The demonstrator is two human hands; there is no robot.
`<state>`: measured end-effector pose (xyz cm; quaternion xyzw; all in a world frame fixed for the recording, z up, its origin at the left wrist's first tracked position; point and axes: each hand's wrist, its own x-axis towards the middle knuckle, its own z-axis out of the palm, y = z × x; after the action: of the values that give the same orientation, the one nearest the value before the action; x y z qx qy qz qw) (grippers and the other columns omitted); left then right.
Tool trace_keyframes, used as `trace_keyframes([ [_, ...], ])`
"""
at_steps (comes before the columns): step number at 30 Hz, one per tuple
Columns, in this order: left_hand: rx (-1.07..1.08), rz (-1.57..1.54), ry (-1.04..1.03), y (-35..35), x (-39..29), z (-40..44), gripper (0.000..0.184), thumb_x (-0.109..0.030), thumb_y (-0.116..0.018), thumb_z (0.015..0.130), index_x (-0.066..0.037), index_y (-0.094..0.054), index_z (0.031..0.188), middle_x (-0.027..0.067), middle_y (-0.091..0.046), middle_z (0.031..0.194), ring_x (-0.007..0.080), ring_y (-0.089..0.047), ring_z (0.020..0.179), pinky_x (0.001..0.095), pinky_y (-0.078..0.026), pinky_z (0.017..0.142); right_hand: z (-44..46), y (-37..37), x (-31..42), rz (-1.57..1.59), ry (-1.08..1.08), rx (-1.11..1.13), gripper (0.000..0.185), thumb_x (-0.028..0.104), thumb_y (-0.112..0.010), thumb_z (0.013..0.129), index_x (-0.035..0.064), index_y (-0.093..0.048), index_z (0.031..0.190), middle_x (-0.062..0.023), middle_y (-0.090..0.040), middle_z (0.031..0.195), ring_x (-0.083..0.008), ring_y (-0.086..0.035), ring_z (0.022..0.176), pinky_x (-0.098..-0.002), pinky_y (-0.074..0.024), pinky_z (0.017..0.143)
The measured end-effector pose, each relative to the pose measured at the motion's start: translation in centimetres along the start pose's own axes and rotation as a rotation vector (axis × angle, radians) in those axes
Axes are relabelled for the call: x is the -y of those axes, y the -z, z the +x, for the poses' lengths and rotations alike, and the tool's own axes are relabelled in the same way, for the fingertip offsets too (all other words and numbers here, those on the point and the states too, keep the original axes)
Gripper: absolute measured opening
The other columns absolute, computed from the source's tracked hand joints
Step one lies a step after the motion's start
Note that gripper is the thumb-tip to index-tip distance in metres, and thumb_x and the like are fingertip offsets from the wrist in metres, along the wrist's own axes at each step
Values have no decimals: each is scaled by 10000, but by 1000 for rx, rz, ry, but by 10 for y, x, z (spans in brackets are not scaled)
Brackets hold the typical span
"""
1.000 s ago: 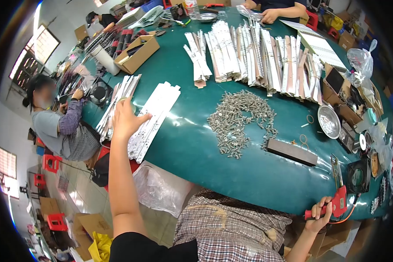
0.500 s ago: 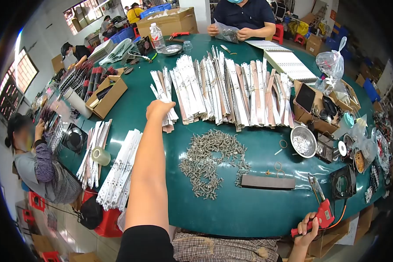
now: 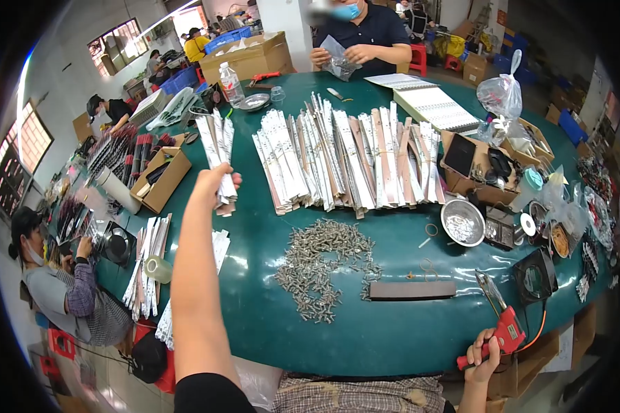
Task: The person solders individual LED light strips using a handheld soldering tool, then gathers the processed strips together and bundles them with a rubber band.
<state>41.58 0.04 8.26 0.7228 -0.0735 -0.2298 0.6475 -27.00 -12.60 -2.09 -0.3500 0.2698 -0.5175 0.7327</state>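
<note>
My left hand is closed around the lower part of a bundle of white strips with some pinkish-brown ones in it. The bundle stands tilted, left of a long row of similar white strips. At the lower right, my right hand grips the red handle of a soldering gun with a thin metal front and an orange cable. Between my hands lies a heap of small metal parts, beside a dark grey bar. My left forearm partly hides another pile of white strips.
A metal bowl, a cardboard box of oddments and a small black fan stand on the right. A tape roll rests by strips on the left. Across the green table, a person holds a plastic bag; another sits left.
My left hand has drawn the bundle leftward, away from the row of strips. My right hand still holds the soldering gun. The view has shifted slightly.
</note>
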Motion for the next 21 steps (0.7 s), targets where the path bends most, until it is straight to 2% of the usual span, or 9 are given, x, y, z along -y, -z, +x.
trace_keyframes([
  [2, 22, 82, -75, 2, -23, -27, 228, -123, -653, 866, 76, -631, 975, 120, -692, 803, 179, -676, 651, 295, -574, 583, -1, 0, -1, -3, 6, -1, 195, 202, -581, 978, 29, -502, 1021, -79, -539, 825, -62, -330, 391, -223, -366, 380],
  [6, 179, 208, -142, -13, -63, -101, 206, -167, -694, 867, 22, -625, 913, 66, -662, 756, 126, -648, 627, 274, -555, 569, -7, -16, 6, -97, 68, 16, 156, 124, -595, 948, 28, -506, 1034, -70, -538, 842, -72, -373, 418, -247, -401, 408],
  [12, 742, 291, -46, -91, -66, -241, 336, -202, -747, 847, 3, -587, 1060, 64, -681, 860, 106, -655, 626, 252, -541, 559, -20, -76, 53, -433, 313, 25, 348, -55, -609, 858, 36, -458, 1158, -68, -483, 1019, -49, -409, 564, -210, -421, 509],
  [13, 831, 284, 12, -107, -62, -264, 355, -207, -752, 846, 6, -587, 1077, 73, -689, 883, 107, -663, 641, 250, -543, 557, -23, -80, 65, -517, 311, 30, 455, -118, -639, 798, 44, -450, 1179, -70, -460, 1056, -72, -473, 673, -259, -491, 643],
  [14, 921, 276, 72, -121, -55, -284, 374, -212, -757, 844, 10, -588, 1094, 82, -698, 906, 107, -671, 656, 248, -544, 555, -24, -84, 72, -524, 319, 23, 455, -118, -639, 798, 44, -450, 1179, -70, -460, 1056, -72, -473, 673, -259, -491, 643],
  [16, 1117, 358, 162, -148, -38, -317, 446, -232, -755, 856, 31, -567, 1164, 105, -709, 967, 114, -687, 690, 251, -571, 594, -24, -95, 82, -693, 500, 168, 524, -134, -704, 745, 60, -456, 1164, -69, -463, 1024, -133, -559, 832, -386, -525, 871],
  [17, 1219, 334, 232, -159, -26, -329, 484, -240, -748, 866, 43, -547, 1203, 114, -707, 1004, 118, -693, 709, 253, -583, 618, -24, -100, 88, -799, 529, 246, 577, -131, -738, 723, 77, -452, 1180, -49, -442, 1013, -173, -598, 953, -482, -427, 1060],
  [20, 1466, 326, 392, -186, 7, -358, 546, -251, -721, 896, 69, -496, 1277, 128, -693, 1071, 126, -704, 744, 258, -605, 666, -21, -98, 99, -1219, 691, 458, 549, -8, -806, 727, 58, -454, 1143, -109, -635, 1113, -275, -626, 1060, -552, -352, 1122],
  [21, 1506, 284, 444, -193, 17, -366, 496, -233, -711, 899, 74, -512, 1234, 126, -692, 1035, 125, -709, 737, 251, -606, 634, -24, -104, 102, -1304, 713, 489, 584, 38, -835, 707, 57, -470, 1161, -125, -649, 1143, -260, -621, 1073, -545, -356, 1122],
])
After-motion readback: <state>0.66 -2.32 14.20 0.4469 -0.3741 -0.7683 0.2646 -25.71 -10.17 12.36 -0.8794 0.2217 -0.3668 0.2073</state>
